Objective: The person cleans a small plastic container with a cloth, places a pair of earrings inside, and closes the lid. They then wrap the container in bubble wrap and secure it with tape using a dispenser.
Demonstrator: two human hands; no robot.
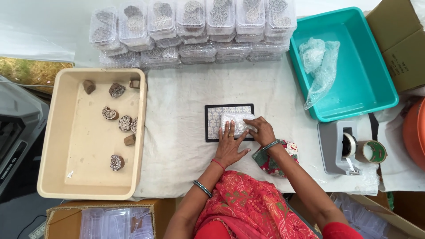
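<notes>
1. White cloth covers the work surface; a beige tray of carved wooden blocks sits at its left edge, a teal tub with crumpled plastic film at its right edge, and stacked clear boxes line the far edge.
2. Near the middle of the cloth lies a dark-framed patterned board, and on it a small bubble-wrapped bundle.
3. The left hand lies flat with fingers spread, its fingertips touching the bundle's near side.
4. The right hand curls over the bundle's right end, fingers pressed together on the wrap.
5. The bundle looks light and squashy outside; the film is probably slippery, so a grip across both long sides seems safest.
6. Whatever is inside may be hard and carved, so pressing gently would suit it.
7. A tape dispenser stands near the right edge.
</notes>
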